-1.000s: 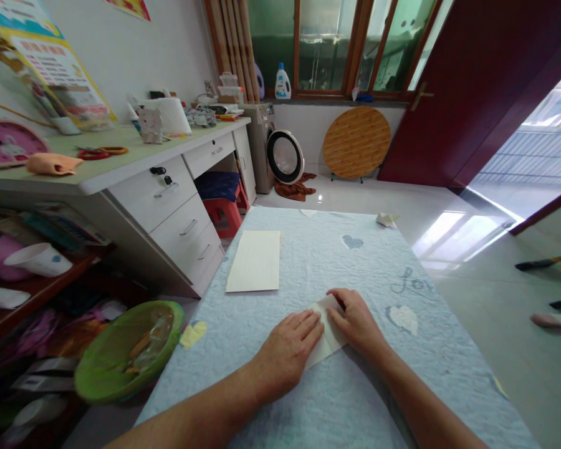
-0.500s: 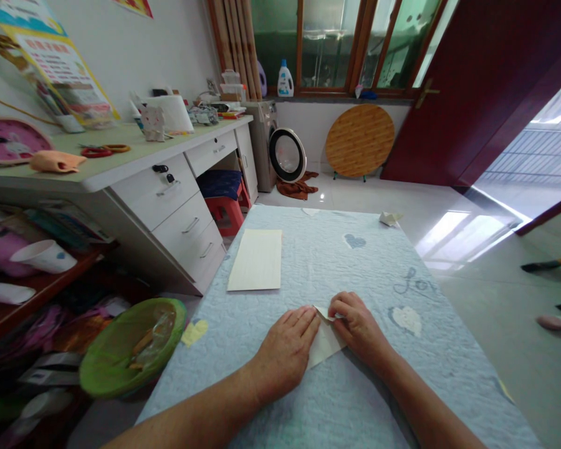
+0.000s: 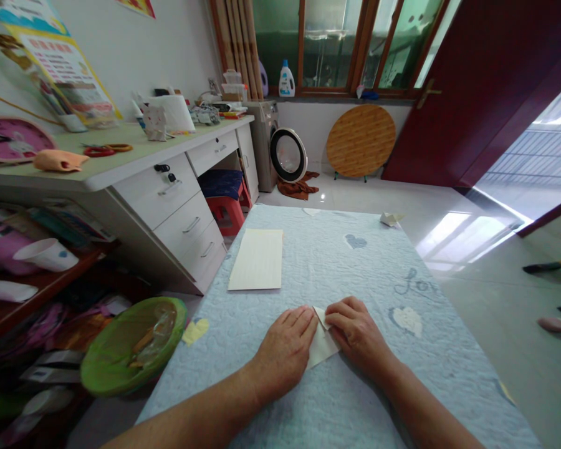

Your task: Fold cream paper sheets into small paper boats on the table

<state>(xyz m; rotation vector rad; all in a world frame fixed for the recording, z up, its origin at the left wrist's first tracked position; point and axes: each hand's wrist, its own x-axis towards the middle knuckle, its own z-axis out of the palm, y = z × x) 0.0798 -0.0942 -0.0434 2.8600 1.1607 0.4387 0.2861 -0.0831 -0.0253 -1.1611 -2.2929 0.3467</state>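
Note:
A small piece of pale folded paper [image 3: 321,350] lies on the quilted light-blue cloth between my hands. My left hand [image 3: 287,346] rests on its left part, fingers flat and close together, pressing it down. At the paper's upper right, my right hand [image 3: 355,327] has its fingers curled and pinched at a folded flap; the fingertips hide part of the edge. Farther off on the cloth, to the left, is a stack of pale lined paper [image 3: 257,259].
The light-blue cloth [image 3: 318,259] covers the table. A small folded paper piece [image 3: 390,219] sits at its far right corner. On the left stand a green bin [image 3: 107,349] and a white desk [image 3: 177,206] with scissors [image 3: 105,149]. A washing machine [image 3: 264,137] stands beyond.
My right hand has shifted slightly left and down, bringing the flap over toward my left hand. My left hand has stayed nearly in place.

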